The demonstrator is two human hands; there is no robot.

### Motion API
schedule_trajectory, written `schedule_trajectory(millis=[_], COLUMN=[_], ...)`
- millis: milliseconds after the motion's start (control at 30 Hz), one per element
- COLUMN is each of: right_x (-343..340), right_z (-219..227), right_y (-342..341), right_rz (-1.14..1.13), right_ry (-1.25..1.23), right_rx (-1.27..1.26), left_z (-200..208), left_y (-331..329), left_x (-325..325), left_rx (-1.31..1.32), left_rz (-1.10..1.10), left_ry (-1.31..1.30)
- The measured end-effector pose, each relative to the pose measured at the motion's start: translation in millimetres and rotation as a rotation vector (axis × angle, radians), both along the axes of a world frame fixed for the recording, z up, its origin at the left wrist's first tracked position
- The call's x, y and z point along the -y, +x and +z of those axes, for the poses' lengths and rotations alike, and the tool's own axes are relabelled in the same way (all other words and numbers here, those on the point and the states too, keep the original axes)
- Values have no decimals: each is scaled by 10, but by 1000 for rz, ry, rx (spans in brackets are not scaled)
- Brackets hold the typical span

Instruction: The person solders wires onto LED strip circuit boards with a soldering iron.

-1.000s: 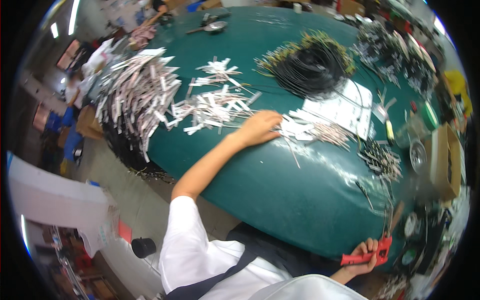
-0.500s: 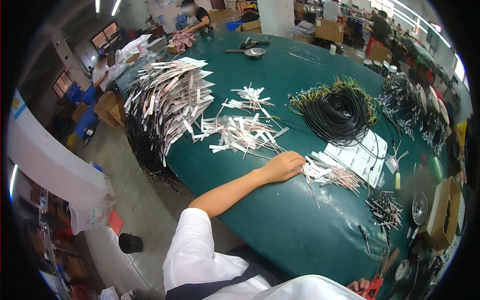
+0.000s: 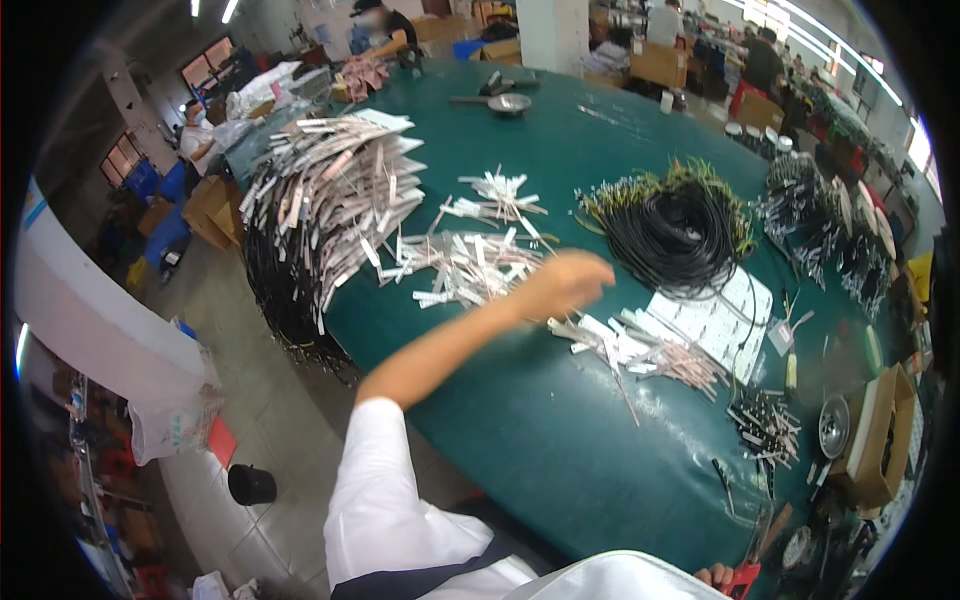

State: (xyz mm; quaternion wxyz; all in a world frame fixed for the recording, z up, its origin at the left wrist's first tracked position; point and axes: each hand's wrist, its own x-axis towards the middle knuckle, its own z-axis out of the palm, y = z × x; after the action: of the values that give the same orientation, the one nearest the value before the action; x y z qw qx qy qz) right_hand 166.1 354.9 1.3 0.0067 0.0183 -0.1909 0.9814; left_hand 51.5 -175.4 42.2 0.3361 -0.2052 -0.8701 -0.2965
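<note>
My left hand (image 3: 568,284) is over the green table, smeared by motion, between two heaps of short pinkish wires with white tags. The nearer tagged wires (image 3: 650,350) lie just below and right of it; the other tagged heap (image 3: 470,265) is at its left. Whether its fingers hold anything is too blurred to see. At the bottom edge my right hand (image 3: 715,575) is closed on a red-handled tool (image 3: 741,580), whose kind I cannot make out. Beyond my left hand sits a coiled bundle of black cables (image 3: 670,230) with yellow-green ends.
A tall stack of tagged black cables (image 3: 330,200) hangs over the table's left edge. White printed sheets (image 3: 740,310) lie under the coil. Short black pieces (image 3: 765,425), a metal dish (image 3: 835,428) and a cardboard box (image 3: 880,440) are at right. A small pan (image 3: 510,103) is farther back.
My left hand has risen off the nearer tagged wires and moved away from me. White tags that it covered now show at that heap's left end. My right hand stays at the red-handled tool.
</note>
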Motion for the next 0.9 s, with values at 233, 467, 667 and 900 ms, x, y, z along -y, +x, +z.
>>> schedule_trajectory(millis=[233,467,667,900], right_x=[-154,-130,-150,33], right_z=[-200,-131,-179,-57], right_y=[50,96,100,33], right_rz=[-91,-98,-116,-90], right_ry=[1,32,12,-10], right_rx=[-74,-32,14,-17], left_z=[159,-310,-559,-3], left_y=[-793,-1148,-892,-256], left_x=[2026,2530,2743,2367], left_rx=[330,701,855,1106], left_rz=[496,678,639,606], left_ry=[-401,-391,-401,-603])
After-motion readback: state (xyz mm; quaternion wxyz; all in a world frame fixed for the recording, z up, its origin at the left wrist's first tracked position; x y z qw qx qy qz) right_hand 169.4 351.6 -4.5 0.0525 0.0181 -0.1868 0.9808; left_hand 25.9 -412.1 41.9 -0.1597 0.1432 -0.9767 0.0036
